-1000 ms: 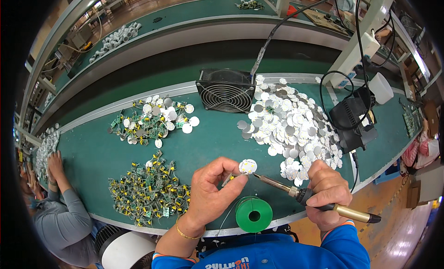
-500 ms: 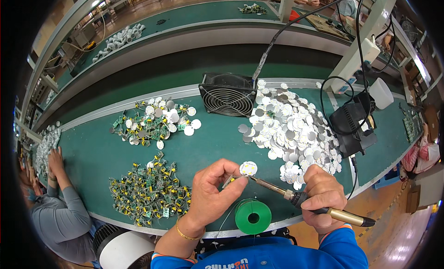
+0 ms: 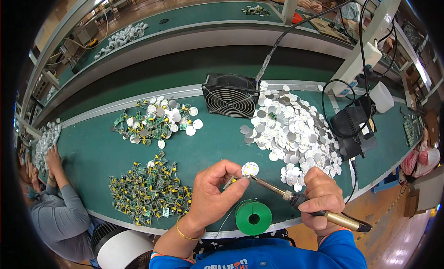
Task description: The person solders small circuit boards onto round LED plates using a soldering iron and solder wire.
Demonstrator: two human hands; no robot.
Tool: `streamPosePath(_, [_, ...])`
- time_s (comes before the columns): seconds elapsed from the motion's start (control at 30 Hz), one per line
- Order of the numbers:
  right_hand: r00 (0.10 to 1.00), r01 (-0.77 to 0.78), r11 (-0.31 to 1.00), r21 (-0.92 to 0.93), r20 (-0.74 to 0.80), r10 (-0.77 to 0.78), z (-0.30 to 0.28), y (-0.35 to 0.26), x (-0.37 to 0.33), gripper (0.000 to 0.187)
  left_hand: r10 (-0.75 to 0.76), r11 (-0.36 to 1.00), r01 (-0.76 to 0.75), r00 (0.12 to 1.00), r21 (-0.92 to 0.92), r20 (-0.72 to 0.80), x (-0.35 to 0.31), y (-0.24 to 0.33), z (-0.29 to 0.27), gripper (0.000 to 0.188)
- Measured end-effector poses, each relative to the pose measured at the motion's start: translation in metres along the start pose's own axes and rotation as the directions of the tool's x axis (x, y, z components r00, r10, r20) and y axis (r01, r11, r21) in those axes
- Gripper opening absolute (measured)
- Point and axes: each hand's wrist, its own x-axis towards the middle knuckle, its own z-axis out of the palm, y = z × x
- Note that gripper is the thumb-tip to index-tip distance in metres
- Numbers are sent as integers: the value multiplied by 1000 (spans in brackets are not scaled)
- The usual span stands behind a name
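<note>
Between thumb and fingers, my left hand (image 3: 216, 191) pinches a small circuit board (image 3: 230, 182), mostly covered by the fingers. A round white LED disc (image 3: 249, 169) with yellow spots sits at its far end, just beyond my fingertips. My right hand (image 3: 322, 195) is wrapped round a soldering iron (image 3: 296, 198) with a gold and black handle. The iron's tip meets the near edge of the disc. Below my left fingertips stands a green spool of solder wire (image 3: 253, 217), and a thin strand runs from it toward my left hand.
A heap of white discs (image 3: 296, 134) lies to the right, beside a black soldering-iron stand (image 3: 354, 125). A small black fan (image 3: 231, 95) stands at the back. On the left are a pile of circuit boards (image 3: 150, 190) and boards joined with discs (image 3: 157, 121). Another person (image 3: 60, 209) works at far left.
Both hands, the disc and the iron keep nearly the same pose. The iron's handle end has tilted slightly down and left, and the whole view has shifted a little.
</note>
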Motion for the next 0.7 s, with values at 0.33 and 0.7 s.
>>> streamPosePath(0.33, [999, 39, 999, -19, 18, -39, -1, 0, -1, 48, 5, 1000, -5, 1000, -4, 7, 0, -1, 1, 9])
streamPosePath(0.7, [999, 44, 998, -49, 33, -42, 0, -1, -3, 47, 58, 998, -58, 998, 4, -11, 0, -7, 1, 9])
